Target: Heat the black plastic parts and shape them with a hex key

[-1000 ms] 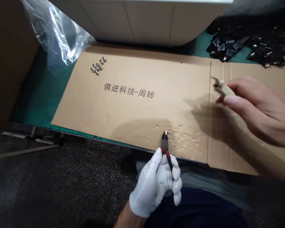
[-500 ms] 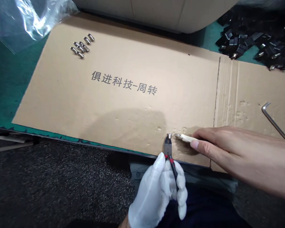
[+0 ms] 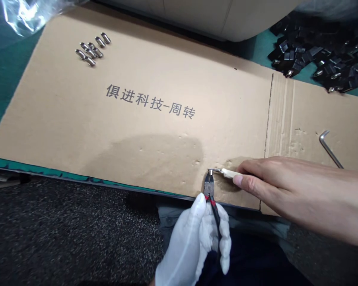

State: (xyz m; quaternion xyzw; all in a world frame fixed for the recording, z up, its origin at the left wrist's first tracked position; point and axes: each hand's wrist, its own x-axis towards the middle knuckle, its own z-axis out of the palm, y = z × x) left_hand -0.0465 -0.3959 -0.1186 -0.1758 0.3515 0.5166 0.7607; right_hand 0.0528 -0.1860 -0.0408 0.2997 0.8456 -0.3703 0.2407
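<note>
My left hand (image 3: 193, 238), in a white glove, is wrapped around a pair of side cutters (image 3: 209, 188) with black and red handles. A small shiny metal piece (image 3: 210, 172) sits in the jaws, at the near edge of the cardboard sheet (image 3: 149, 131). Bare, my right hand (image 3: 274, 182) pinches a white-handled tool (image 3: 229, 173) with a thin curved metal tip. That tip reaches left to the metal piece and seems to touch it; the contact is too small to be sure of.
Several short metal tubes (image 3: 91, 49) lie at the cardboard's far left. A hex key (image 3: 329, 149) rests on the right part. Beyond it are piled black parts with metal tips (image 3: 313, 59). A clear plastic bag (image 3: 26, 16) and a pale bin-like object (image 3: 197, 16) are at the back.
The white-handled tool's tip has moved left, from just beside the metal piece to it. The view has shifted slightly; both hands keep their grips.
</note>
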